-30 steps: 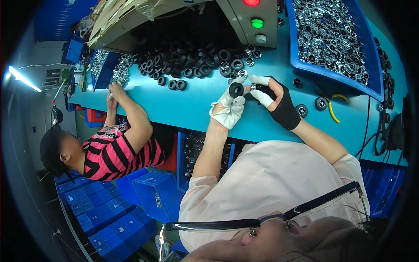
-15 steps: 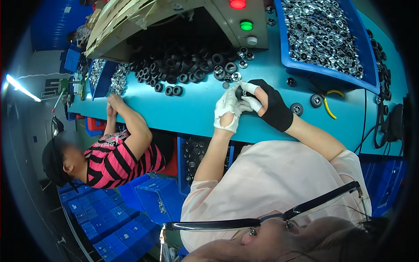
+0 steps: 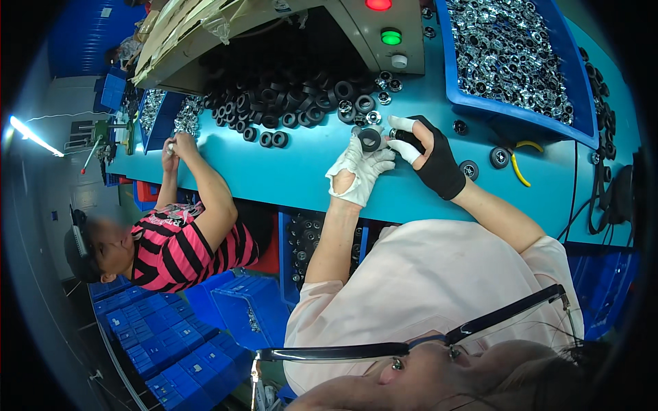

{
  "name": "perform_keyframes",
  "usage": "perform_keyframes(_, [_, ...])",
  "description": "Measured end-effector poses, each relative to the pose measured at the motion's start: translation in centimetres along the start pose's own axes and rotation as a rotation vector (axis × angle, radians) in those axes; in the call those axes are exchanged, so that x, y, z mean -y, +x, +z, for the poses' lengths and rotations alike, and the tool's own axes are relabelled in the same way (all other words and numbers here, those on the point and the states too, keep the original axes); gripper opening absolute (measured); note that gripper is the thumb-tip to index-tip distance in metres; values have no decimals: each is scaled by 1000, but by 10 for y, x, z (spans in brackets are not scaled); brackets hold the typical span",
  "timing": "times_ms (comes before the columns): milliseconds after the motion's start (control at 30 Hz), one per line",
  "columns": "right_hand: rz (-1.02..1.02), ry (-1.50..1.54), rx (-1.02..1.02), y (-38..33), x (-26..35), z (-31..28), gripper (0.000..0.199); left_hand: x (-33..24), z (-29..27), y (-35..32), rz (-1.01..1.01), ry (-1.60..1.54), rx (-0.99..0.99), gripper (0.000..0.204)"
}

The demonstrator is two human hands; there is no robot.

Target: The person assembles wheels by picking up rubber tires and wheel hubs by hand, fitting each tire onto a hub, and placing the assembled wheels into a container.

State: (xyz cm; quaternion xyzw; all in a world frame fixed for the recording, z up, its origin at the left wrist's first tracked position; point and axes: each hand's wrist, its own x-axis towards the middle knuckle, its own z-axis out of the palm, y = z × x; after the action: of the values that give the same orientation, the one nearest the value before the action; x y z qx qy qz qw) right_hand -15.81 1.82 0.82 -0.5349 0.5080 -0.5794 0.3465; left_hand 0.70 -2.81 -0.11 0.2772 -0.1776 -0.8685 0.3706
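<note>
My left hand (image 3: pixel 360 170), in a white glove with bare skin showing at the wrist, pinches a small black rubber tire (image 3: pixel 370 140), its hole turned upward. Just to the right is my right hand (image 3: pixel 428 154), in a black glove with white-covered fingertips. Thumb and forefinger close around something small and dark that I cannot make out. Beyond the fingers lie several chrome wheel hubs (image 3: pixel 373 118) and a heap of black tires (image 3: pixel 291 103). Two wheels with tires on, one of them this wheel (image 3: pixel 469 170), rest to the right of my right hand.
A blue bin (image 3: pixel 589 130) full of chrome hubs stands at the back right. Yellow-handled pliers (image 3: pixel 519 168) lie beside a wheel. Behind the tires is a beige machine housing (image 3: pixel 401 41) with red and green lights. A co-worker in a striped shirt (image 3: pixel 199 240) sits at left.
My hands have drawn apart. The tire that was between them now shows in my left hand, and my right hand has moved slightly right. The co-worker's head and hands have shifted.
</note>
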Motion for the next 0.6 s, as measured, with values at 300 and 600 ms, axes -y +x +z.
perform_keyframes(300, [-141,-223,87,1,4,0,36,6,7,2,35,87,-65,40])
perform_keyframes(600, [-292,-580,169,2,-1,-1,27,15,8,-1,174,363,19,34])
